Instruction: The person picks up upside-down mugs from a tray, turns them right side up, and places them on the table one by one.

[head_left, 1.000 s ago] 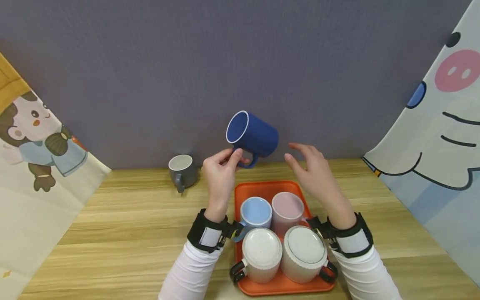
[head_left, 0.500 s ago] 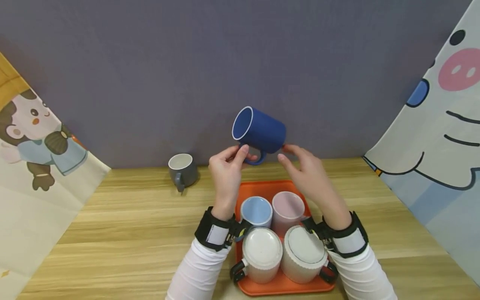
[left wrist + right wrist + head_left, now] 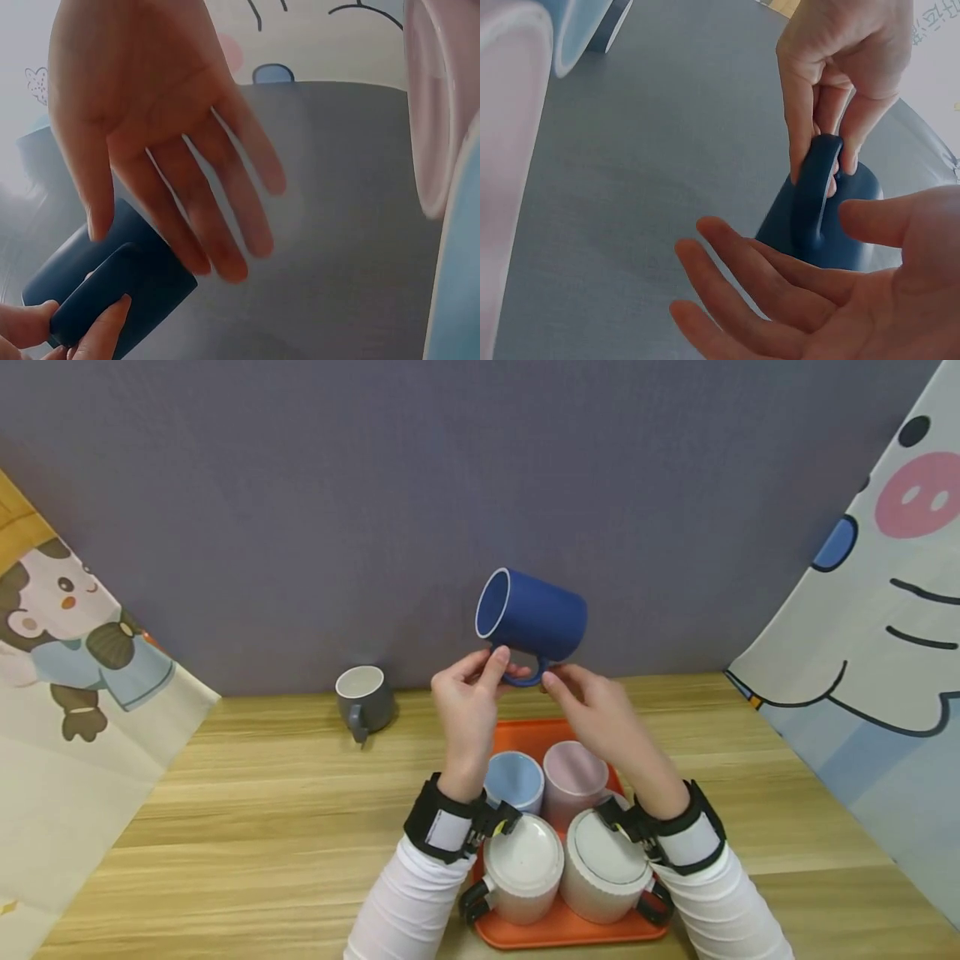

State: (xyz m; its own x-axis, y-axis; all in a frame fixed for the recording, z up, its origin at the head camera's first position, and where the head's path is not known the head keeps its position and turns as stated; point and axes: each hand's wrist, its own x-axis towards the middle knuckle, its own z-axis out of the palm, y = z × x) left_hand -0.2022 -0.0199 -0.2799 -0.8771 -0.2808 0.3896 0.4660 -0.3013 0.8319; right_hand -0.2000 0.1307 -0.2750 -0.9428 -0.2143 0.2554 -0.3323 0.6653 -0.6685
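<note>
The left hand [image 3: 468, 693] pinches the dark blue mug [image 3: 534, 616] by its handle, held sideways in open air above the orange tray's [image 3: 517, 735] far edge. The right hand [image 3: 592, 710], fingers spread, touches the handle. No writing shows.

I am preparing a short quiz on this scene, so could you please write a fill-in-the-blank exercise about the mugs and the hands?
1. The left hand pinches the dark blue mug by its ____.
2. The tray under the four mugs is ____ in colour.
3. The grey mug stands on the table, to the ____ of the tray.
4. The right hand is ____, with straight fingers.

Missing words: handle; orange; left; open
</note>
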